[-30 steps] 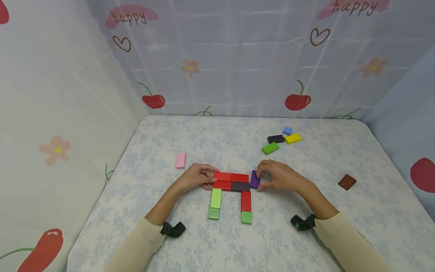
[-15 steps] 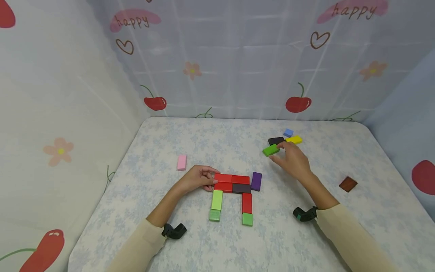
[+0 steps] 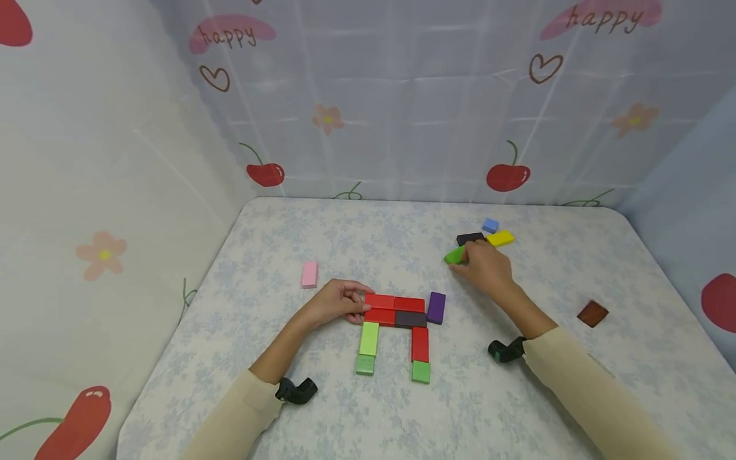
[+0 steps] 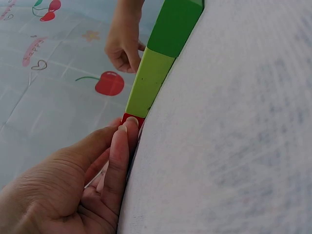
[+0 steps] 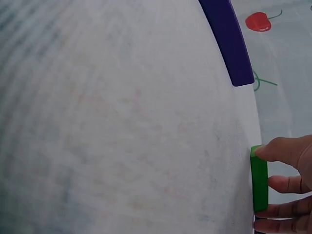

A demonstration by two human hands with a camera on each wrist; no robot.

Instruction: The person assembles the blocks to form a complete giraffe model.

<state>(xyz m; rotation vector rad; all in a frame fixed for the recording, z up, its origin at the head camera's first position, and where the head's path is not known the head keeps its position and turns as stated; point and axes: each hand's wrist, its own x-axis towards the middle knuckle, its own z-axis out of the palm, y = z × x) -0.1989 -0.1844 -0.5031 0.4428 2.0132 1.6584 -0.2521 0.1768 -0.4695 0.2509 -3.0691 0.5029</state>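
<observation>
Flat coloured blocks lie joined on the table. Two rows form a bar: red blocks (image 3: 379, 317) and one dark block (image 3: 411, 319). Below it run two legs, one a light green block (image 3: 369, 338) ending in a small green block (image 3: 365, 365), the other a red block (image 3: 420, 345) ending in another small green block (image 3: 421, 372). My left hand (image 3: 333, 300) pinches the bar's left end, its fingertips on red in the left wrist view. A purple block (image 3: 436, 308) stands slightly slanted at the right end. Farther back, my right hand (image 3: 489, 267) pinches a bright green block (image 3: 454, 255).
Close behind the right hand lie a black block (image 3: 470, 238), a yellow block (image 3: 500, 238) and a small blue block (image 3: 490, 225). A pink block (image 3: 309, 275) lies to the left, a brown block (image 3: 592, 313) to the right. A printed curtain (image 3: 391, 128) surrounds the table.
My right hand has let go of the purple block, moved away to the back and taken hold of the bright green block. The left hand stays at the bar's left end.
</observation>
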